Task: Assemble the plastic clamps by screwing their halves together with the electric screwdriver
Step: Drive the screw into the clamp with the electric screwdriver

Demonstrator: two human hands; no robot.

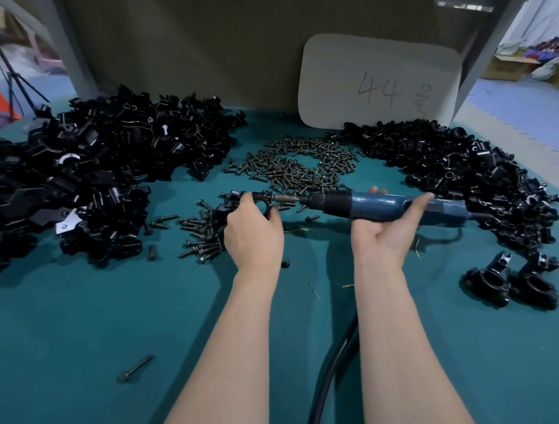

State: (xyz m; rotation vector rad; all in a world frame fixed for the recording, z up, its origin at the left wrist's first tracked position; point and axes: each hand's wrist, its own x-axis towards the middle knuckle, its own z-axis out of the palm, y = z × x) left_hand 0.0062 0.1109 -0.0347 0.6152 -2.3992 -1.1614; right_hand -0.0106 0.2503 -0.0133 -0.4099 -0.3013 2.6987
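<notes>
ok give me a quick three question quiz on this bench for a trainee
1. True or false: the screwdriver lies unheld.
2. What does the left hand hold? A clamp B tape C nothing
3. Fill in: the card at the back reads ___.
Key: 1 false, the right hand holds it; 2 A; 3 44.

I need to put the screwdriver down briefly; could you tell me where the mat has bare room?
Bare green mat lies near-left around the lone bolt, and near-right between the right forearm and two assembled clamps. Crowded: the left pile and right pile of clamp halves, screws heaped between them.
</notes>
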